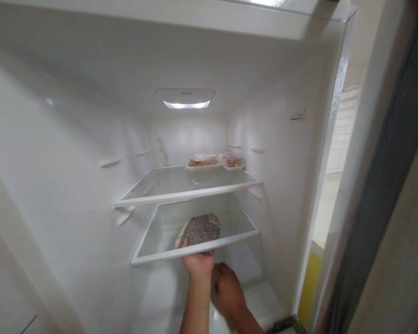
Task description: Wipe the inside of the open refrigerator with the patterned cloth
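Observation:
My left hand (197,264) is closed on a grey-brown cloth (203,229) with a pale edge. It reaches under the front rim of the lower glass shelf (226,240), and the cloth shows through the glass, seemingly against its underside. The shelf rim hides part of the hand. Just below the shelf, my right hand (226,287) is beside my left wrist, its fingers curled. Whatever it may hold is hidden from view.
Above is another glass shelf (191,196) with two wrapped food trays, one (203,161) beside the other (232,160), at the back. A lit lamp (186,99) is on the fridge ceiling. The open door (379,185) stands to the right.

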Tool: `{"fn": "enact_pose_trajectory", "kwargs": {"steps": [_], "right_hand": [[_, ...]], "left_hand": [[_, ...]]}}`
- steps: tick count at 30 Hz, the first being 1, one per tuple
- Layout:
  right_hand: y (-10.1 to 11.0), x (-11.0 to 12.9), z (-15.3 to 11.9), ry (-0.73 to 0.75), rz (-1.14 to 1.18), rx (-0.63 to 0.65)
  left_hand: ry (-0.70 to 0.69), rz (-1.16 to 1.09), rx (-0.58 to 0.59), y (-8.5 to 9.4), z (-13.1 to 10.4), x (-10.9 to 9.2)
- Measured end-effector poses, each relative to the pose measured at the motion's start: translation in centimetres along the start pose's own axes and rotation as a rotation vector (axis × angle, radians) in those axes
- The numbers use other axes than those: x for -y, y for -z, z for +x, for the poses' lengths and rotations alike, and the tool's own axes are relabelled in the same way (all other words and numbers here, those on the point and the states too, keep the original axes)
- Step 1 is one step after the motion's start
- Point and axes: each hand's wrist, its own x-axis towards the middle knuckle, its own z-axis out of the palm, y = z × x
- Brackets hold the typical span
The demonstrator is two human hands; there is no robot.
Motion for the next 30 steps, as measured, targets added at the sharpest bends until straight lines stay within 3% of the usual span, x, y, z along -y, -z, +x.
{"fn": "enact_pose_trajectory", "kwargs": {"steps": [5, 9, 15, 20, 24, 27, 30], "right_hand": [[-0.6, -0.7, -0.3, -0.037, 0.001, 0.045], [-0.5, -0.8, -0.3, -0.029, 0.008, 0.059], [-0.5, -0.9, -0.4, -0.044, 0.037, 0.067], [-1.0, -1.1, -0.2, -0.07, 0.077, 0.069], [-1.0, -1.0, 0.0, -0.084, 0.076, 0.09], [-0.8, -0.8, 0.1, -0.097, 0.059, 0.125], [-0.7, -0.8, 0.3, -0.112, 0.067, 0.161]], "left_hand": [[-0.218, -0.016, 0.085, 1.8, 0.7, -9.5], [-0.222, 0.031, 0.188, 3.4, 2.0, -12.5], [-0.262, -0.017, 0.2, 4.4, 6.3, -12.0], [-0.185, -0.105, 0.237, 2.6, 10.4, -11.5], [-0.249, -0.099, 0.204, 1.2, 12.7, -10.7], [-0.273, -0.087, 0.144, 0.3, 13.5, -8.8], [-0.199, -0.073, 0.146, -1.2, 13.0, -5.3]]}}
